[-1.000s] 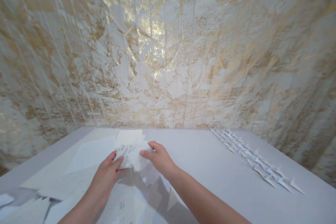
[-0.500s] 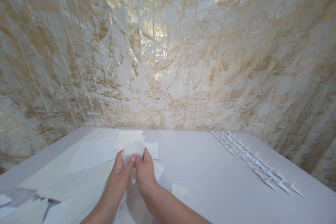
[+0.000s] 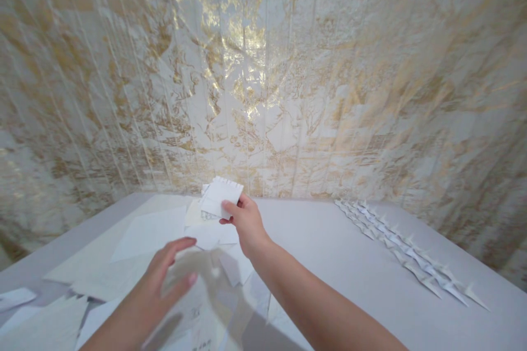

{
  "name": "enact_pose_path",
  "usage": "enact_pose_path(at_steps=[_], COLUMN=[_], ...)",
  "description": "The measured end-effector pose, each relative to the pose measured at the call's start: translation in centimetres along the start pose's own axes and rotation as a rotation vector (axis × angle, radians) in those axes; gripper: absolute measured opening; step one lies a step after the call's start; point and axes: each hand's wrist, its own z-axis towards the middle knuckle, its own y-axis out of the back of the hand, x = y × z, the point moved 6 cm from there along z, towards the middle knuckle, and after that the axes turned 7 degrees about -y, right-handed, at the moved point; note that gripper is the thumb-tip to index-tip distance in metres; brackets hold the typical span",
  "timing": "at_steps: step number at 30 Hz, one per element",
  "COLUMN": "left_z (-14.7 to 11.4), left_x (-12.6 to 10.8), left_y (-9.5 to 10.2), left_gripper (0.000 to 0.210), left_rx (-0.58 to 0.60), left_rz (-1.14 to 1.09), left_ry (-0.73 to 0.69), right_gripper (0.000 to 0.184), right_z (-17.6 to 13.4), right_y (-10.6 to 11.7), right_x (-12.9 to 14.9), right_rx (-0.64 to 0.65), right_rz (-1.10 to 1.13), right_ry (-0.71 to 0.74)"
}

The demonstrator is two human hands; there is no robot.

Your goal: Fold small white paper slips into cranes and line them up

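My right hand [image 3: 247, 222] pinches a small stack of white paper squares [image 3: 223, 195] between thumb and fingers, raised over the far part of the table. The top edge of the stack looks uneven. My left hand [image 3: 167, 274] is apart from it, lower and to the left, with thumb and fingers spread and nothing between them. Beneath it lie loose sheets of paper [image 3: 193, 296], some with printed or written marks. Smaller paper pieces [image 3: 237, 264] lie between the two hands.
Large pale sheets [image 3: 102, 269] cover the left of the table [image 3: 304, 241]. At the right, several rows of folded pointed paper pieces [image 3: 405, 249] run diagonally. A white and gold patterned curtain [image 3: 263, 82] hangs behind the table.
Both hands were together around the stack of paper. My left hand has let go and moved down and left, opening. My right hand has lifted the stack up and away.
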Motion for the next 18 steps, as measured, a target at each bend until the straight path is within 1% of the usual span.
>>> enact_pose_path(at_steps=[1, 2, 3, 4, 6, 7, 8, 10, 11, 12, 14, 15, 16, 18], left_z=[-1.9, -3.7, -5.2, -6.3, -7.1, -6.8, -6.4, -5.1, -4.5, -4.0, -3.6, -3.6, -3.8, -4.5], left_x=[-0.5, -0.7, -0.6, -0.4, 0.5, 1.0, 1.4, 1.9, 2.0, 1.9, 1.0, 0.2, -0.7, -3.1], left_y=[-0.8, -0.8, -0.8, -0.6, -0.1, 0.1, 0.4, 0.9, 1.1, 1.2, 1.2, 1.1, 0.9, -0.2], left_gripper=[0.051, 0.056, 0.062, 0.063, 0.061, 0.060, 0.058, 0.057, 0.056, 0.054, 0.048, 0.046, 0.046, 0.040], left_rx=[0.179, 0.216, 0.221, 0.216, 0.185, 0.176, 0.174, 0.187, 0.206, 0.224, 0.251, 0.225, 0.188, 0.149], left_rz=[0.178, 0.329, 0.444, 0.527, 0.621, 0.641, 0.650, 0.656, 0.660, 0.664, 0.671, 0.663, 0.651, 0.601], left_ry=[-0.170, -0.306, -0.411, -0.472, -0.506, -0.500, -0.488, -0.466, -0.466, -0.475, -0.512, -0.517, -0.518, -0.550], right_gripper=[0.020, 0.021, 0.021, 0.021, 0.022, 0.024, 0.030, 0.049, 0.055, 0.056, 0.047, 0.044, 0.043, 0.046], right_z=[-0.1, -0.1, 0.1, 0.4, 1.3, 1.7, 2.0, 1.7, 1.1, 0.2, -2.2, -3.6, -5.1, -7.8], right_y=[0.2, 0.3, 0.3, 0.2, 0.0, 0.2, 0.5, 1.8, 2.6, 3.6, 5.6, 6.8, 7.9, 10.3], right_x=[0.1, 0.1, 0.3, 0.5, 1.4, 1.9, 2.4, 3.6, 4.1, 4.3, 3.9, 3.4, 2.7, 1.0], right_rx=[-0.001, -0.001, 0.003, 0.009, 0.017, 0.008, -0.014, -0.081, -0.097, -0.091, -0.016, 0.023, 0.066, 0.097], right_rz=[-0.017, -0.038, -0.062, -0.091, -0.165, -0.214, -0.267, -0.374, -0.419, -0.462, -0.587, -0.641, -0.768, -0.949], right_ry=[-0.008, -0.015, -0.022, -0.027, -0.028, -0.028, -0.021, 0.018, 0.049, 0.065, 0.067, 0.056, 0.065, 0.041])
